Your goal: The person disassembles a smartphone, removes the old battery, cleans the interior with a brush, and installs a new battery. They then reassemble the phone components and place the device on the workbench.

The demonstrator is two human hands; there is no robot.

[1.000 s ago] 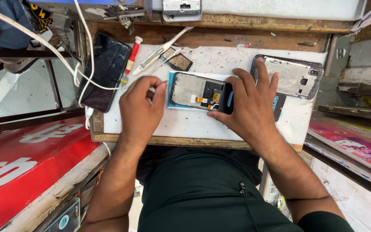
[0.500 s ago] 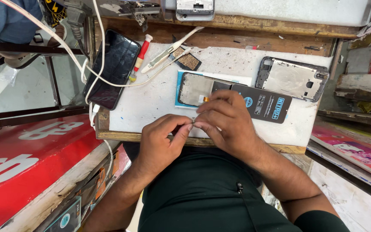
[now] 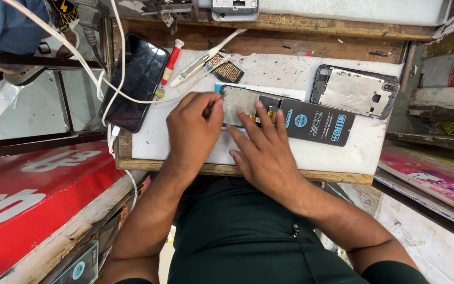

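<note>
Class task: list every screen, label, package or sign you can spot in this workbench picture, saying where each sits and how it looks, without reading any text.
Dark glossy phone screen: left on the white board, rectangular, unlit.
Black rectangular phone battery with blue-and-white label: centre-right, beside the right hand.
Red sign panel with white shapes: lower left.
Pink and blue flat printed package: right edge.

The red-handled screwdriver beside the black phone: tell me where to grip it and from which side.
Grip the red-handled screwdriver by its red handle, coming from above and from its right side. It lies flat on the white board, tilted, white cap away from the person. The black phone lies close on its left and a white cable crosses near its tip.
</note>
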